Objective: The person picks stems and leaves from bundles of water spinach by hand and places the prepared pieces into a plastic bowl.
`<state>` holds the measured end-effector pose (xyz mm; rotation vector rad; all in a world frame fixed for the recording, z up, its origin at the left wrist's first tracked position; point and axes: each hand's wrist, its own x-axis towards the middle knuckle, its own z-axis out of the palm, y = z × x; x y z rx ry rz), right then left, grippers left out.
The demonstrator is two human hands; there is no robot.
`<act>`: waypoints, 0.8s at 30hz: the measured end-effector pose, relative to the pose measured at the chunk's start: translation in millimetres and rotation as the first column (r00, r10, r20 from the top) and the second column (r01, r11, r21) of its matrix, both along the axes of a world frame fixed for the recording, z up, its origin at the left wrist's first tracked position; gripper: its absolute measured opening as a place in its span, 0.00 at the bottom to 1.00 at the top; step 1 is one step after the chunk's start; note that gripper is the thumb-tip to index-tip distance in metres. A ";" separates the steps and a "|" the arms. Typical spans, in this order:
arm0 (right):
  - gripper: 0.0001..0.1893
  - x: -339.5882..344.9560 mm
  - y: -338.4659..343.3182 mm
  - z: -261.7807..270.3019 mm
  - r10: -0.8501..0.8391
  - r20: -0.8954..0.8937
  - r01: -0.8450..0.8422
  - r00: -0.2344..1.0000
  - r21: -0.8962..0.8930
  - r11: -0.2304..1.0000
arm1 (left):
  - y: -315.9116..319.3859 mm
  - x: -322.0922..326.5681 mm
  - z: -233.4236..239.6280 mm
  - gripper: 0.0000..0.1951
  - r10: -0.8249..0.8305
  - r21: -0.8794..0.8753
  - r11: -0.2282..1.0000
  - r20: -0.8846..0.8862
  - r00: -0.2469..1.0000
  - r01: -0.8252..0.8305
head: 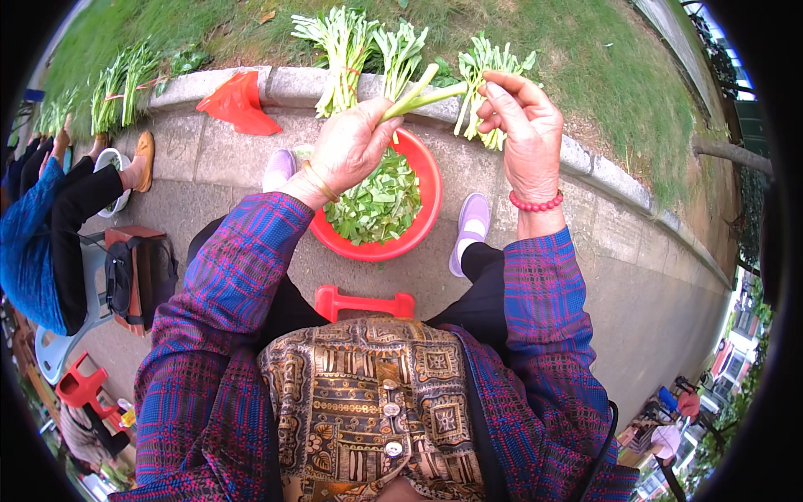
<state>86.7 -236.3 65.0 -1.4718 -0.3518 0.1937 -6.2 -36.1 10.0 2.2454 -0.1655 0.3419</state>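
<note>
My left hand (pixel 354 143) is closed around thick pale-green vegetable stems (pixel 417 95) that stick out towards the right. At the far tip of one stem, my right hand (pixel 524 125) has its thumb and forefinger close together; whether they pinch the stem or a thin strip of it I cannot tell. Below my left hand, a red plastic basin (pixel 431 207) holds cut green leaves and stem pieces (pixel 376 204). Bundles of leafy green stalks (pixel 342 59) lean over the kerb beyond, one tied with a red band. Another bundle (pixel 486 63) lies just behind my right hand.
A stone kerb (pixel 295 86) borders the grass, with a red plastic bag (pixel 241 106) on it. A red plastic stool (pixel 364 304) shows between my legs. At the left sits another person in blue (pixel 31 251), near a white basin (pixel 119 204) and a black bag (pixel 128 279).
</note>
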 end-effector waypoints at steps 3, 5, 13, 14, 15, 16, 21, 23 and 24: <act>0.10 -5.4 -3.0 3.2 0.066 -0.060 -0.064 0.996 0.043 0.997 | 0.2 -0.5 -0.7 0.06 0.079 0.075 0.993 0.179 0.981 -0.094; 0.10 -11.6 -2.9 7.3 0.102 -0.102 -0.099 0.990 0.041 0.994 | 2.0 1.1 -1.7 0.06 0.086 0.126 0.986 0.193 0.977 -0.112; 0.09 -12.1 -13.7 9.0 0.226 -0.112 -0.232 0.968 -0.047 0.972 | 8.0 -0.9 7.7 0.11 0.021 0.295 0.953 0.147 0.989 -0.064; 0.08 -11.9 -14.7 8.1 0.243 -0.101 -0.251 0.965 -0.076 0.965 | 8.6 -1.1 8.4 0.11 0.011 0.291 0.955 0.143 0.990 -0.053; 0.08 -12.8 -14.6 9.3 0.240 -0.092 -0.248 0.966 -0.089 0.965 | 9.6 -1.8 9.0 0.11 0.003 0.290 0.956 0.137 0.991 -0.043; 0.08 -14.6 -14.4 12.1 0.238 -0.084 -0.246 0.968 -0.103 0.964 | 10.7 -2.1 9.0 0.10 -0.005 0.293 0.955 0.137 0.991 -0.036; 0.08 -18.1 -16.7 10.6 0.275 0.065 -0.264 0.959 -0.140 0.954 | 13.6 -1.6 12.6 0.09 -0.037 0.335 0.942 0.115 0.993 -0.003; 0.08 -19.8 -17.3 11.6 0.281 0.069 -0.265 0.957 -0.180 0.947 | 15.1 -2.5 13.3 0.09 -0.039 0.344 0.939 0.117 0.992 -0.004; 0.08 -20.0 -17.3 12.2 0.298 0.083 -0.276 0.951 -0.206 0.939 | 16.5 -3.6 14.1 0.09 -0.037 0.350 0.937 0.118 0.992 -0.007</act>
